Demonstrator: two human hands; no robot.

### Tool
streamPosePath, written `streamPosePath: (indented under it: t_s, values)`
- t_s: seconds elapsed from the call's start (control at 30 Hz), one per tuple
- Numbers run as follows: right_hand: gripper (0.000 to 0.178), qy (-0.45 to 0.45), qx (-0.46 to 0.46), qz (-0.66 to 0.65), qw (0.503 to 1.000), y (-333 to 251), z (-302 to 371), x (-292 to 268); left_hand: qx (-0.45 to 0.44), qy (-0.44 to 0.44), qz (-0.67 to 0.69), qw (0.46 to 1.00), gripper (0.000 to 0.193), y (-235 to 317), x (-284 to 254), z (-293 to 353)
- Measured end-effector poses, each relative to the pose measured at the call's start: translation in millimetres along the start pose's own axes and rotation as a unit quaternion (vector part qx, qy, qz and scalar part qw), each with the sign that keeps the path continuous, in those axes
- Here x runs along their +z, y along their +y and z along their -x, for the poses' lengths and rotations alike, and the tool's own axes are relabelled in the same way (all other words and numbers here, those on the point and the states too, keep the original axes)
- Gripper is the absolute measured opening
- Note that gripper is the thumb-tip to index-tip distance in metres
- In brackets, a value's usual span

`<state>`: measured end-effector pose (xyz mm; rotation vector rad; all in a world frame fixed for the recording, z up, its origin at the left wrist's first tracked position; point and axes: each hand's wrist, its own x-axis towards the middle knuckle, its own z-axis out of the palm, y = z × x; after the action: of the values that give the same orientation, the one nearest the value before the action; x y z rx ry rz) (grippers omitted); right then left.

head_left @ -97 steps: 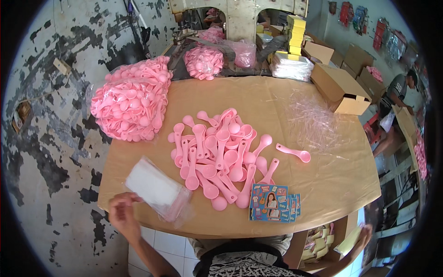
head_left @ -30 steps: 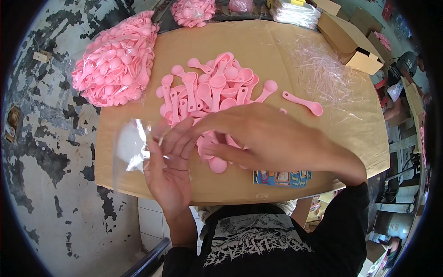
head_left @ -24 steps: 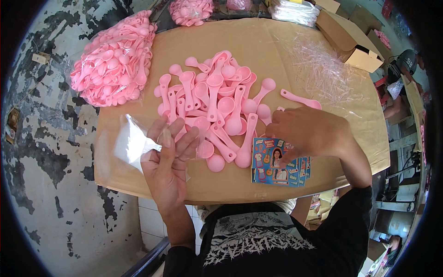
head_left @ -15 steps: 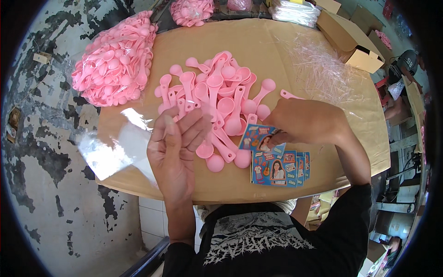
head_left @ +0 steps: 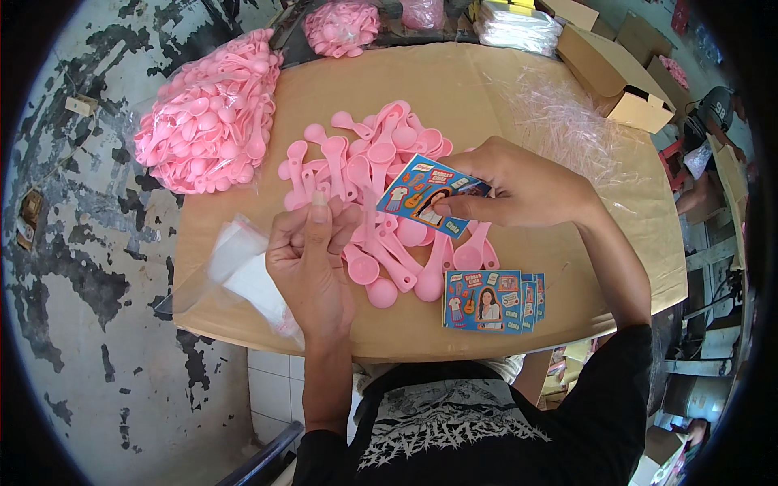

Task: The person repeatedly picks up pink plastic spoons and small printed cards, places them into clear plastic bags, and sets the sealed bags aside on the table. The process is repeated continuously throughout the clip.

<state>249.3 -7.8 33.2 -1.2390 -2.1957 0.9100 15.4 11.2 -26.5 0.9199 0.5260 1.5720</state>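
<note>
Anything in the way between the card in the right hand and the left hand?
Nothing solid visible. The right hand holds the card over the spoons; the left hand is to its left, with a gap between. The spoons show beneath, seemingly not in between. Clear film there would be hard to tell.

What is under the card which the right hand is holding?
Below the raised card lie pink scoops, loosely piled; some show around its edges. Whatever the card covers directly cannot be seen.
</note>
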Motion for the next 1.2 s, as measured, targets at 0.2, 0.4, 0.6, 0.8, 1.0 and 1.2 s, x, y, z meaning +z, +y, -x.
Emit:
streamPosePath:
  t_s: [0.2, 0.4, 0.6, 0.8, 1.0, 1.2]
  values:
    - [0.023, 0.008, -0.088, -0.059, 0.994, 2, -6, 8, -0.035, -0.034, -0.025, 0.998, 0.009, -5, 1, 2]
    - [0.030, 0.033, -0.063, -0.048, 0.996, -2, -11, 25, -0.002, -0.003, 0.003, 1.000, 0.017, -13, -8, 5]
    - [0.023, 0.083, -0.041, -0.051, 0.994, -12, -10, 30, -0.052, 0.020, 0.010, 0.998, 0.024, -6, 8, 9]
    - [0.021, -0.004, 0.019, -0.020, 1.000, -17, -7, 23, -0.087, -0.019, -0.002, 0.996, 0.023, -10, -2, 7]
    - [0.019, 0.107, -0.118, -0.056, 0.986, 4, -12, 29, -0.091, 0.015, 0.007, 0.996, 0.026, -7, 4, 9]
    - [0.021, 0.090, 0.036, -0.063, 0.993, -30, -10, 28, -0.111, 0.025, 0.005, 0.994, 0.041, -5, 4, 10]
